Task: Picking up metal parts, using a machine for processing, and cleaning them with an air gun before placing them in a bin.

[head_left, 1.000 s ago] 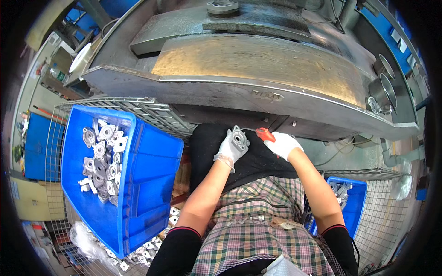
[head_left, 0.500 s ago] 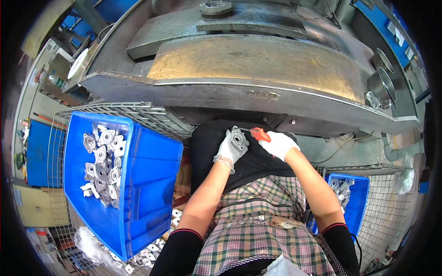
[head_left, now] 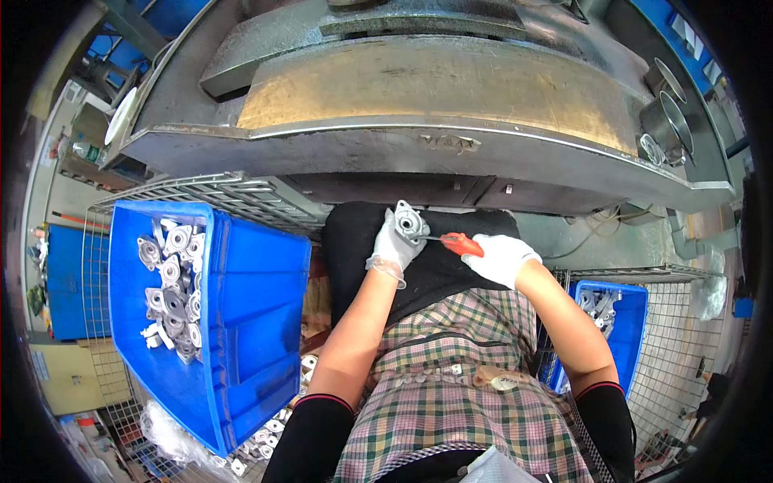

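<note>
My left hand (head_left: 396, 246), in a white glove, is closed around a grey cast metal part (head_left: 409, 223) with a round bore and a flange. In my gloved right hand (head_left: 501, 259) is a tool with a red handle (head_left: 460, 244); its thin metal shaft (head_left: 432, 238) reaches left to the lower right edge of the casting. It looks like a screwdriver or scraper, but its tip is hidden at the part. Both hands are above my lap, in front of the metal bench.
At left a tilted blue bin (head_left: 262, 322) holds several similar castings (head_left: 173, 302). Another blue bin (head_left: 632, 338) with metal parts stands at right in a wire cage (head_left: 676, 346). Ahead runs the metal bench edge (head_left: 362, 145); metal cups (head_left: 672, 129) stand at its right end.
My left hand has turned the casting so its bore faces up more. The red-handled tool has moved slightly lower, its shaft now against the casting's lower right side. The view has shifted slightly.
</note>
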Tool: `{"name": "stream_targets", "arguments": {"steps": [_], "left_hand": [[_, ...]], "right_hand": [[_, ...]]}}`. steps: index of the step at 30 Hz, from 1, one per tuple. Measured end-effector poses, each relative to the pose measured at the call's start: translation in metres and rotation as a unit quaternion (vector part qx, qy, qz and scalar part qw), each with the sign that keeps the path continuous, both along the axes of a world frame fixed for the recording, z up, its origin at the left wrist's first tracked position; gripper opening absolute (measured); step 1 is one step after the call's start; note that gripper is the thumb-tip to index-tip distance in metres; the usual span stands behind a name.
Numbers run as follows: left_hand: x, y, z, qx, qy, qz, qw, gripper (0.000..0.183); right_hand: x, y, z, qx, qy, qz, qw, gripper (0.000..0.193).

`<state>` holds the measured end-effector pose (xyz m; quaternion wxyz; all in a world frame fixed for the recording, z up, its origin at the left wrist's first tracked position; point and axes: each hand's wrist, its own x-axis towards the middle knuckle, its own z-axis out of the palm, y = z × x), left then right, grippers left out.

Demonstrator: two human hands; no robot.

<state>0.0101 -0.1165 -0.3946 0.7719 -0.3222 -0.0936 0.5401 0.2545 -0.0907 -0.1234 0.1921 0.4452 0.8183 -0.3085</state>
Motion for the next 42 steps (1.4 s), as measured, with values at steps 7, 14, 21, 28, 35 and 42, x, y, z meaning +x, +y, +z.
{"name": "stream_targets", "arguments": {"steps": [7, 14, 21, 28, 35, 42], "left_hand": [[-0.007, -0.001, -0.041, -0.020, -0.008, 0.011, 1.000, 0.053], [0.008, -0.005, -0.007, 0.031, 0.491, 0.043, 0.869, 0.054], [0.011, -0.010, 0.023, 0.083, 0.584, 0.033, 0.807, 0.056], [0.012, -0.014, 0.060, -0.004, 0.399, 0.007, 0.917, 0.052], [0.023, -0.026, 0.215, 0.135, 0.416, -0.083, 0.895, 0.045], [0.004, 0.007, 0.394, 0.362, 0.725, 0.000, 0.586, 0.071]], "right_hand": [[-0.003, -0.003, -0.006, 0.008, 0.008, -0.012, 1.000, 0.045], [0.006, 0.001, -0.005, 0.010, -0.007, -0.020, 1.000, 0.044], [0.010, -0.001, -0.008, 0.009, -0.001, -0.027, 1.000, 0.044], [0.017, -0.017, 0.004, 0.018, 0.045, -0.047, 0.998, 0.043], [0.107, -0.012, 0.075, 0.143, 0.275, -0.239, 0.920, 0.047], [0.270, 0.015, 0.109, 0.304, 0.447, -0.529, 0.654, 0.029]]}}
